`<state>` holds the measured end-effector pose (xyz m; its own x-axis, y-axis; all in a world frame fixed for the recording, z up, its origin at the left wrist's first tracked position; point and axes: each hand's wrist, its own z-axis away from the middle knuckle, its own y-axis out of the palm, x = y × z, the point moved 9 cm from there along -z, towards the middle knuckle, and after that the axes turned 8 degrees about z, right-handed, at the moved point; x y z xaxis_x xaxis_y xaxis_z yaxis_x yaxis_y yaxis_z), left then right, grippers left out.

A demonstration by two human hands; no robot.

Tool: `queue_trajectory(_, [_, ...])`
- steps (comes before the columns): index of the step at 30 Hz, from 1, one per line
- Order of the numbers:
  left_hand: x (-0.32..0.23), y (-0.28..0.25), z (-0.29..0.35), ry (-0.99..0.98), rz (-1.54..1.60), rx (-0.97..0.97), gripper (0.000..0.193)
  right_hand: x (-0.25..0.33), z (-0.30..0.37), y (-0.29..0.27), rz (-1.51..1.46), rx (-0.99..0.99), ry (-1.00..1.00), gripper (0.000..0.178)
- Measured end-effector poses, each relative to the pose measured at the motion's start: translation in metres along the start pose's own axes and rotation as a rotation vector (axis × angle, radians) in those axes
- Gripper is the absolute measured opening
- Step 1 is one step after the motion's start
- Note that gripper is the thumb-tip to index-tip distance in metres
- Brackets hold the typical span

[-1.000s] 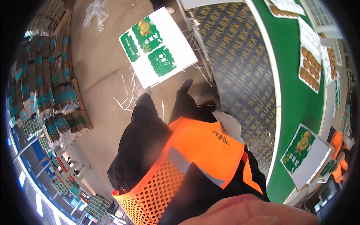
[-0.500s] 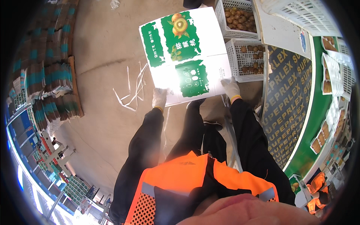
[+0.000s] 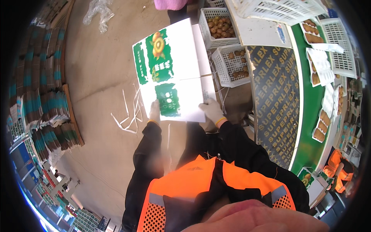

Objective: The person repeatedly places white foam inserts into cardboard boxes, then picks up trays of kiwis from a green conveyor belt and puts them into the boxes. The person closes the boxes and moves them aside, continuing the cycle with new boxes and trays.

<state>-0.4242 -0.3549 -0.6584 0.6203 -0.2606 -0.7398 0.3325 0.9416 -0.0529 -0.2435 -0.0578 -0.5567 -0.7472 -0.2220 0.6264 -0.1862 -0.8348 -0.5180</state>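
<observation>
Left grip (image 3: 154,111) and right grip (image 3: 212,110) hold a printed carton (image 3: 187,94) at opposite sides — white crate (image 3: 236,82) nearby.

Along the left side of the long green-topped table (image 3: 309,102) runs a dark patterned board (image 3: 275,108), farther left of the table spreads a brown floor (image 3: 96,143) with a dark seam (image 3: 102,91), and farthest from it shine bright streaks of light (image 3: 45,225).

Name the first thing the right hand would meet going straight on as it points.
Most likely the printed carton. The right hand holds its near right edge and points across it; depth is unclear.
</observation>
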Motion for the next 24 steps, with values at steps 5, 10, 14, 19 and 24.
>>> queue_trajectory(5, [-0.030, 0.116, 0.006, 0.282, -0.481, 0.182, 0.077, 0.056, -0.011, -0.009, -0.115, 0.000, -0.111, 0.020])
queue_trajectory(10, [-0.085, 0.120, 0.042, 0.269, -0.446, -0.030, 0.086, 0.060, -0.019, -0.060, -0.116, -0.047, -0.279, 0.018])
queue_trajectory(14, [-0.030, 0.096, 0.021, -0.028, -0.443, -0.166, 0.097, 0.005, -0.030, -0.110, -0.009, -0.011, -0.231, 0.016])
queue_trajectory(19, [0.000, 0.110, 0.016, 0.066, -0.294, -0.252, 0.090, 0.009, 0.059, -0.139, 0.084, 0.002, -0.212, 0.017])
queue_trajectory(24, [-0.095, 0.146, 0.063, 0.475, -0.292, -0.126, 0.078, 0.065, 0.148, -0.172, -0.014, -0.093, -0.263, 0.016])
